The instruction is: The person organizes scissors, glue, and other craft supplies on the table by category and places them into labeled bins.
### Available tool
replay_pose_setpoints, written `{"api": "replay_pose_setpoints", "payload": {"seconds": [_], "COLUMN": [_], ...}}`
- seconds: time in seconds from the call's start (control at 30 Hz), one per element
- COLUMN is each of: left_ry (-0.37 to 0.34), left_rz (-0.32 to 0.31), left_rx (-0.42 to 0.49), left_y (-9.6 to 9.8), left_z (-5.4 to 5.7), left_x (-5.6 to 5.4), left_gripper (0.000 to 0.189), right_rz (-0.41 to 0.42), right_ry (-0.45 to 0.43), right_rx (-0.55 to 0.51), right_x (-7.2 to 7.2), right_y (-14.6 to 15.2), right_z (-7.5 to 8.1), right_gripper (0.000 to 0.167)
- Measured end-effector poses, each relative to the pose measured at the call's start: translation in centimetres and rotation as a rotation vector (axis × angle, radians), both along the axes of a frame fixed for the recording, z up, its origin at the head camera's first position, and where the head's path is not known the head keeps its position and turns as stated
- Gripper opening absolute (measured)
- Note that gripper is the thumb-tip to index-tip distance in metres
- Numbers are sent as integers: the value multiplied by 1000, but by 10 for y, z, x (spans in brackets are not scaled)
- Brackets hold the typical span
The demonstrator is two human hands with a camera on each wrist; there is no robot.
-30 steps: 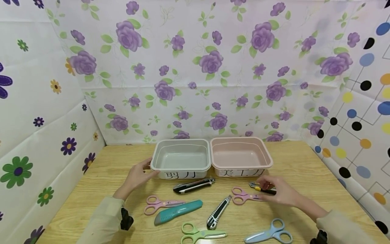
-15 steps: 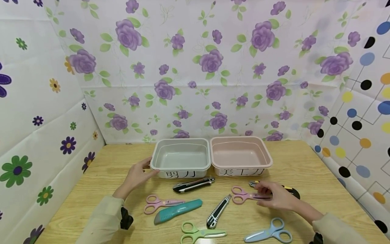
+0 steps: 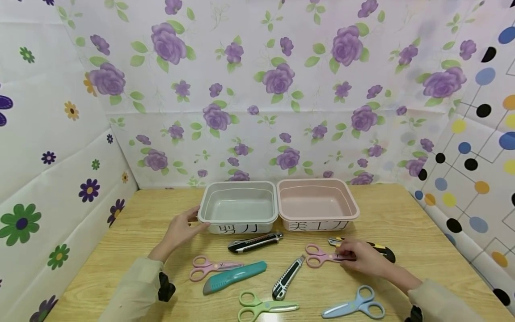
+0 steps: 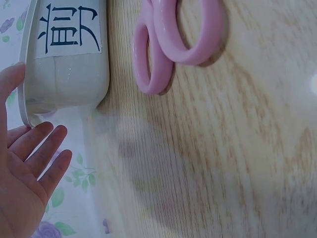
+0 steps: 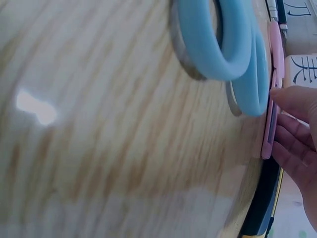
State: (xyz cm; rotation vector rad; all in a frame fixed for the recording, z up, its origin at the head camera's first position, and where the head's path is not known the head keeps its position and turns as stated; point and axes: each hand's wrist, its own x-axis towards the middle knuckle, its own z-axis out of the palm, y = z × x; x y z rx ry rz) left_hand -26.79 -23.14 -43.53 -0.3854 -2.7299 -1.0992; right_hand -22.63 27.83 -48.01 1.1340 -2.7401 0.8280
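My left hand (image 3: 179, 232) touches the left front corner of the grey bin (image 3: 237, 222), thumb at the front rim and relaxed fingers along the side. In the left wrist view several of its fingers are spread and hold nothing. My right hand (image 3: 364, 258) pinches the blade end of pink scissors (image 3: 324, 258), whose handles point left. In the right wrist view the thumb rests on one side of the scissors (image 5: 278, 54), fingers on the other. A black and yellow box cutter (image 3: 388, 253) lies just behind this hand, partly hidden by it.
The pink bin (image 3: 318, 220) stands right of the grey one. Around the table lie a black box cutter (image 3: 255, 243), a teal cutter (image 3: 235, 276), a white and black cutter (image 3: 287, 278), a second pair of pink scissors (image 3: 215, 267), green scissors (image 3: 265, 307) and blue scissors (image 3: 354, 306).
My right hand has shifted from the black and yellow box cutter toward the pink scissors' blades and now pinches them. The left hand keeps its place at the grey bin.
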Motion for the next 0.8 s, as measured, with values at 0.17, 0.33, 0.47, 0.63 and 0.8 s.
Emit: {"api": "replay_pose_setpoints", "payload": {"seconds": [0.17, 0.33, 0.47, 0.63, 0.8], "left_ry": [-1, -8, -23, -35, -36], "left_rz": [3, 9, 12, 16, 17], "left_rx": [-1, -1, 4, -2, 0], "left_y": [0, 0, 0, 0, 0], "left_z": [0, 0, 0, 0, 0], "left_x": [0, 0, 0, -1, -1], "left_gripper": [71, 71, 72, 72, 73], "right_rz": [-1, 11, 26, 41, 19], "right_ry": [-12, -11, 12, 49, 53], "right_rx": [52, 58, 60, 73, 109], "right_x": [1, 0, -1, -1, -1], "right_y": [-1, -3, -3, -3, -4], "right_z": [0, 0, 0, 2, 10], "right_gripper": [18, 17, 15, 14, 14]}}
